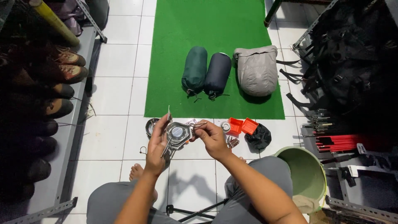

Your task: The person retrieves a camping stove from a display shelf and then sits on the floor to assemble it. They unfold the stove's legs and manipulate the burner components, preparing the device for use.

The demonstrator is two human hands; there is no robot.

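White floor tiles and a green mat [215, 29] lie below the seated person, whose left hand [156, 143] and right hand [211, 137] both grip a folding metal camp stove [177, 133] in mid-air, where its thin pot-support arms could pinch fingers.

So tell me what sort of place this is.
Probably a camping-gear storeroom or rental shop: boots line a metal shelf on the left, packed sleeping bags lie on a green mat, and both hands hold a small camp stove.
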